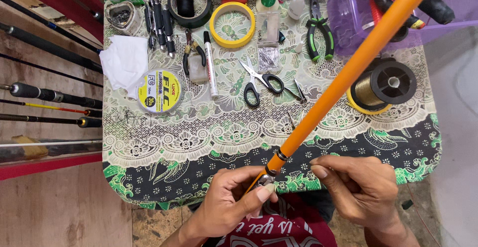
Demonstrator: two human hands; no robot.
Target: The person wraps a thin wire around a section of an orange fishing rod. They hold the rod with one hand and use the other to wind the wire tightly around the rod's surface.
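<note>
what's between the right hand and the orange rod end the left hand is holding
Nothing visible. The right hand sits just beside the orange rod, with only bare tablecloth showing in the gap. The left hand pinches the rod's metal end.

On your desk (149,142), covered by a green floral lace cloth, scissors (256,80) lie beside a white marker (210,63). A yellow tape ring (232,24) sits near green-handled pliers (318,28). A spool of gold line (383,85) rests by a purple bin (348,23); white tissue (124,60) lies left.
</note>
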